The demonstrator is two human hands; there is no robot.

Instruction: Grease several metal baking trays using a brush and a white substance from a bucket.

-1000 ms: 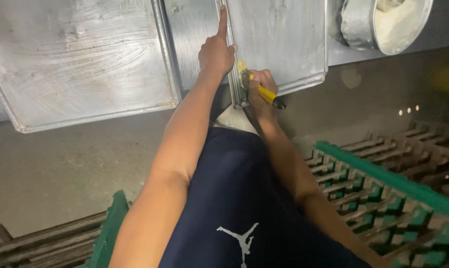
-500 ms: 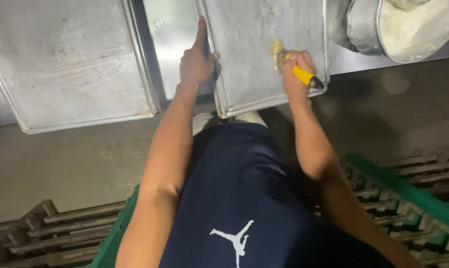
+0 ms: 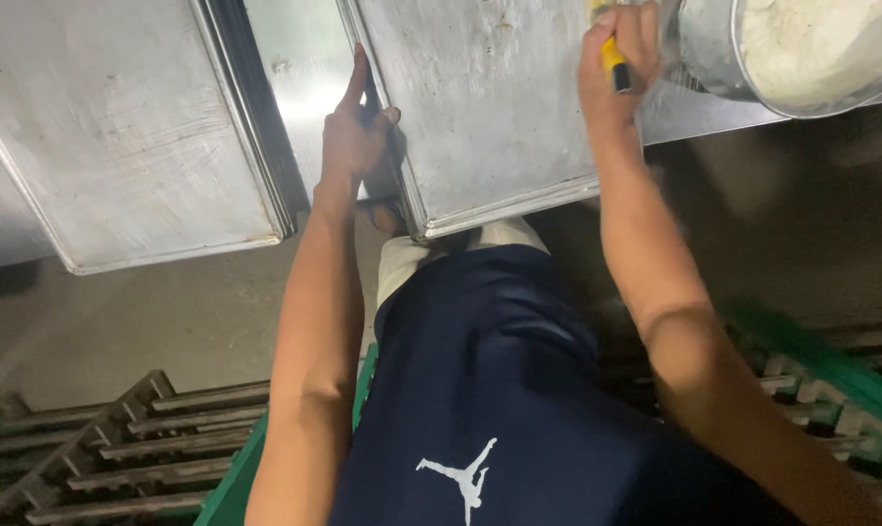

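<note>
Brush [image 3: 613, 60] gripped in right hand [image 3: 616, 68] at tray's [image 3: 490, 107] two o'clock; left hand [image 3: 355, 136] pinches its nine o'clock rim.

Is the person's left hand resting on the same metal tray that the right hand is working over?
Yes, the left hand grips the left edge of the tray, and the right hand is above it.

Dim overall, with light falling from above: a white glare patch burns on the strip of bare steel tabletop [image 3: 309, 88] between two scuffed trays. The concrete floor [image 3: 149, 312] lies in shadow; the right forearm [image 3: 655, 282] is slightly motion-blurred.
</note>
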